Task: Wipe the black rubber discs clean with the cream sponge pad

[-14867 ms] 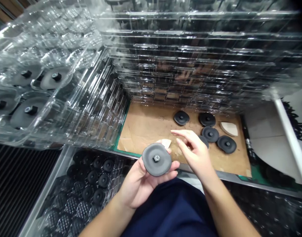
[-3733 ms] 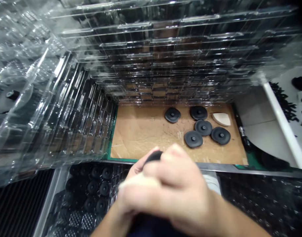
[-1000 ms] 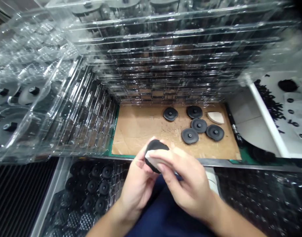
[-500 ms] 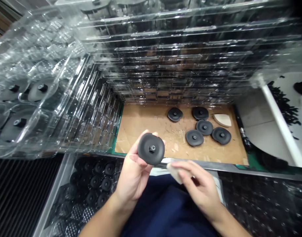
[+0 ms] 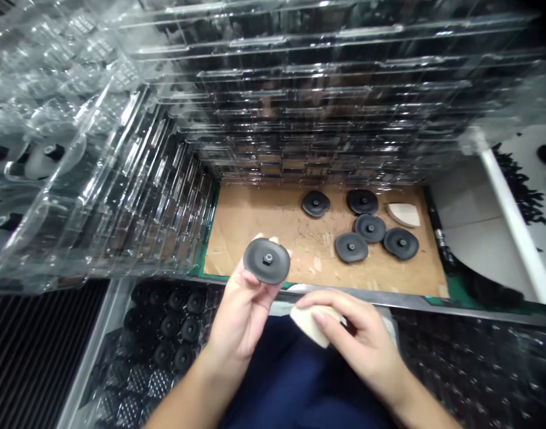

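Observation:
My left hand (image 5: 241,313) holds a round black rubber disc (image 5: 267,261) with a metal nut at its centre, raised above the front edge of the cardboard sheet (image 5: 250,226). My right hand (image 5: 353,333) sits lower and to the right, fingers pinched on a small off-white wedge-shaped pad (image 5: 309,323) over my dark blue lap. Several more black discs (image 5: 352,246) lie on the cardboard at the right, beside another white wedge (image 5: 402,214).
Tall stacks of clear plastic trays (image 5: 326,95) wall off the back and left (image 5: 76,167); some left trays hold discs. A lower tray with black discs (image 5: 174,333) sits below left. A white rail (image 5: 509,220) runs at the right.
My right hand has drawn the white pad off the disc and down to the right. My left hand keeps the disc, nut side up, lifted slightly.

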Motion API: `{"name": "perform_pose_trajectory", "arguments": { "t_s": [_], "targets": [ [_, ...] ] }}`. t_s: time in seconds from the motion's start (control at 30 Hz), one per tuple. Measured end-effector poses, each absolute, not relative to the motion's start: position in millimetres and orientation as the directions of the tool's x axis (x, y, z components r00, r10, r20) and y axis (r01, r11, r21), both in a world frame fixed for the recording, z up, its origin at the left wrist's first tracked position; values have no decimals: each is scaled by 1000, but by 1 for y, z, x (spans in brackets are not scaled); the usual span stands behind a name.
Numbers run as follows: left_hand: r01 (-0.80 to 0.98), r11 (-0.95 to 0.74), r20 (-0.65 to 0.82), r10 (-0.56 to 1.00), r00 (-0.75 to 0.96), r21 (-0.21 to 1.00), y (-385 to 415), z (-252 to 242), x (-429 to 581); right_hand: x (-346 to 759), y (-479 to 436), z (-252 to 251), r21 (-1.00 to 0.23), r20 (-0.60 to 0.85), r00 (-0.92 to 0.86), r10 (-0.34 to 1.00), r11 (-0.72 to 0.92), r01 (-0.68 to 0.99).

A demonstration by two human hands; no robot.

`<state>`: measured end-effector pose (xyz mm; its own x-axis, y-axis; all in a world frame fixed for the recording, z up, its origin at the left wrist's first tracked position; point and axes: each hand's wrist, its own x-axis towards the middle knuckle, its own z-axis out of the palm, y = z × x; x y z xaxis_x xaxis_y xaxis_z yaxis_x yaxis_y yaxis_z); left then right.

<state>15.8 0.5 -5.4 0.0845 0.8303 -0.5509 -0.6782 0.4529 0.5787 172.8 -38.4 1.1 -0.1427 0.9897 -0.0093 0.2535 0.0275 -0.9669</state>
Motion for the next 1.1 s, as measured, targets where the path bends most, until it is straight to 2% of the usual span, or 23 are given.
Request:
{"name": "perform_pose_trajectory", "arguments": {
  "t_s": [0.1,0.2,0.27,0.37,0.43,0.5,0.63,0.67,0.77,0.83,0.93,1.03,1.1],
  "targets": [
    [-706,467,-604,794,70,532,5,-5,17,184,-52,-23,-933,-145,-95,985,-104,344],
    [-708,486,-610,786,98,512,6,-2,19,189,-53,-26,-908,-174,-59,983,-137,396],
    [-716,487,-594,795,125,501,6,-1,21,188,-45,-14,-910,-105,12,994,-101,403],
    [-718,472,-555,819,144,511,1,0,23,177,-27,14,-915,96,63,993,63,399],
    [-688,479,-535,831,155,545,-3,0,23,168,-18,28,-872,267,13,964,236,428],
    [-636,497,-519,837,172,590,-7,1,21,161,-12,33,-805,378,-99,921,379,455],
    [-575,547,-540,816,205,608,-10,1,18,160,-7,31,-801,287,-340,896,419,429],
    [-571,569,-548,804,232,592,-11,1,18,159,-6,31,-795,279,-348,895,419,440],
    [-567,615,-537,778,326,547,-11,-1,21,156,-7,33,-734,377,-255,890,455,504],
    [-580,613,-503,784,364,537,-10,-2,20,156,-11,32,-746,392,-257,883,469,473],
    [-612,591,-468,802,371,526,-6,-3,14,170,-22,21,-852,252,-311,916,363,377],
    [-628,583,-498,800,334,516,-4,-2,9,190,-30,7,-905,86,-117,989,127,405],
    [-623,590,-511,794,330,514,-3,0,10,197,-33,7,-899,57,26,998,40,435]
  ]
}}
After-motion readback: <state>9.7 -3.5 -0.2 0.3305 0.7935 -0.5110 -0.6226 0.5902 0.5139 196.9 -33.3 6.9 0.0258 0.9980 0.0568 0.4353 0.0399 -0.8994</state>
